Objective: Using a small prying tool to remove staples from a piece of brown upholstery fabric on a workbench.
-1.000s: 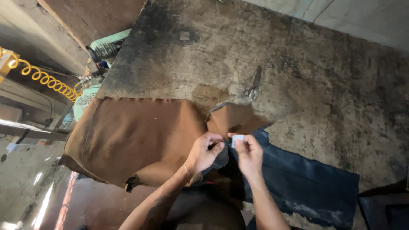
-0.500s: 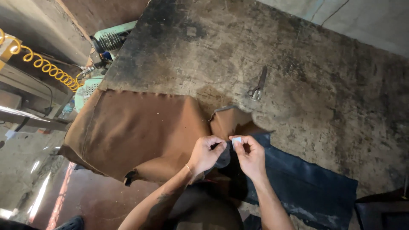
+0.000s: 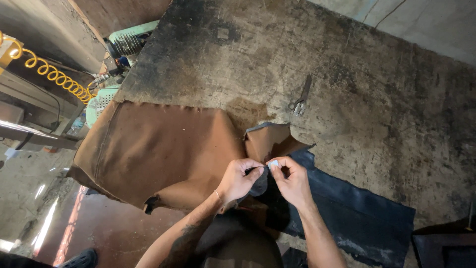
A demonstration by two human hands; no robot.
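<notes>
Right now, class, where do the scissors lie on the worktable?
In the head view, the scissors lie on the bare, stained table, right of centre, beyond the brown fabric and clear of both hands.

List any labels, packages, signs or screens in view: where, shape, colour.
Small tag or label: pinched between the fingertips of the left hand and right hand, over the dark blue fabric; tiny, roughly rectangular, pale white-blue.
No packages, signs or screens visible.
</notes>
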